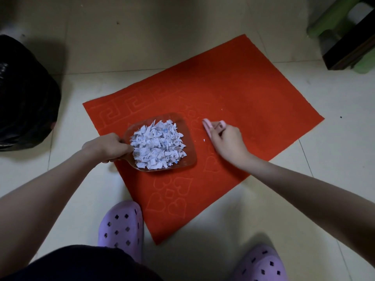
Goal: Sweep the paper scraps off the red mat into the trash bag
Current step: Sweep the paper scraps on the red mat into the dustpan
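On the red mat (233,94), noted paper scraps (156,145) heaped in a clear dustpan (189,159) gripped at its handle by the left hand (107,147), a few stray flecks (204,140) just beside the right hand (228,142) closed round a pink brush (208,126), and the black trash bag (24,94) well apart on the floor at left.

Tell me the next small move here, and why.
Probably a short stroke of the pink brush in the right hand, nudging the stray scrap left into the dustpan. The left hand holds the pan on the red mat, already heaped with paper scraps, and that fleck lies just beside it.
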The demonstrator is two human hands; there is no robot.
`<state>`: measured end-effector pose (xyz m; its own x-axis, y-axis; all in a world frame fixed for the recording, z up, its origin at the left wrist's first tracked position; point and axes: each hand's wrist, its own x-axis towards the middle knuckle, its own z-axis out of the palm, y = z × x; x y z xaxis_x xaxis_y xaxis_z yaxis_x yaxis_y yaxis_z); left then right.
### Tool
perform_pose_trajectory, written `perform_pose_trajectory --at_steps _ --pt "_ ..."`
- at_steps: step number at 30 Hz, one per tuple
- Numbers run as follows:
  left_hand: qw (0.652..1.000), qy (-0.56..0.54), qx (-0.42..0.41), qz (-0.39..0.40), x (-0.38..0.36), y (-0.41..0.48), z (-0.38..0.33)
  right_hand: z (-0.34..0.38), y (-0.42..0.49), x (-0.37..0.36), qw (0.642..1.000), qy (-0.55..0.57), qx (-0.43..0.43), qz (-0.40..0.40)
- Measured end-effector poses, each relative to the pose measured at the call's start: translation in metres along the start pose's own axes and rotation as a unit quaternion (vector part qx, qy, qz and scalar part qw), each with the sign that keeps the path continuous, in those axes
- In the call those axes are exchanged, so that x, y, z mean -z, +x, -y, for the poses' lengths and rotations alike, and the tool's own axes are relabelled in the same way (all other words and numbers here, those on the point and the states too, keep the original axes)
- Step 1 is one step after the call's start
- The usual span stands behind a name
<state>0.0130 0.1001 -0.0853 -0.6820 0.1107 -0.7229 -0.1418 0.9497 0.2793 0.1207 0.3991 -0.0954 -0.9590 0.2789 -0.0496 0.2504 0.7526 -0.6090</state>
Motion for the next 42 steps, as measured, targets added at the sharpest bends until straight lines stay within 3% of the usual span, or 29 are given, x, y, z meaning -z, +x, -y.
perform_pose_trajectory --at_steps 3,6,10,17,21,25,31,37,42 --pt "1.000 -0.011 -0.002 0.006 -0.004 0.002 0.000 0.019 -0.005 -0.003 0.992 0.120 0.016 0.020" --pt "1.000 -0.016 0.000 0.011 -0.006 0.002 0.001 0.011 0.004 0.014 0.985 0.165 0.008 -0.050" --pt "1.000 -0.014 -0.001 0.010 -0.004 0.003 0.002 -0.024 0.029 0.048 0.989 0.084 -0.028 -0.121" --pt "1.000 -0.016 -0.004 0.011 -0.004 0.004 -0.002 -0.043 0.053 0.042 0.994 -0.055 -0.053 -0.082" --pt "1.000 -0.008 -0.007 0.009 -0.003 0.004 -0.003 -0.014 0.030 0.015 0.998 0.061 -0.017 -0.015" --pt "1.000 -0.009 -0.003 0.008 -0.005 0.005 -0.002 -0.001 0.022 0.023 0.980 0.183 -0.007 -0.074" --pt "0.999 -0.031 -0.003 0.014 -0.008 0.005 -0.003 -0.025 0.043 0.046 0.988 0.090 -0.013 -0.124" --pt "0.999 -0.030 -0.005 0.014 -0.008 0.004 -0.004 -0.038 0.066 0.032 0.996 -0.029 -0.045 -0.069" --pt "0.999 -0.032 -0.004 0.017 -0.009 0.004 -0.004 0.000 0.016 -0.002 0.997 0.061 0.039 0.012"
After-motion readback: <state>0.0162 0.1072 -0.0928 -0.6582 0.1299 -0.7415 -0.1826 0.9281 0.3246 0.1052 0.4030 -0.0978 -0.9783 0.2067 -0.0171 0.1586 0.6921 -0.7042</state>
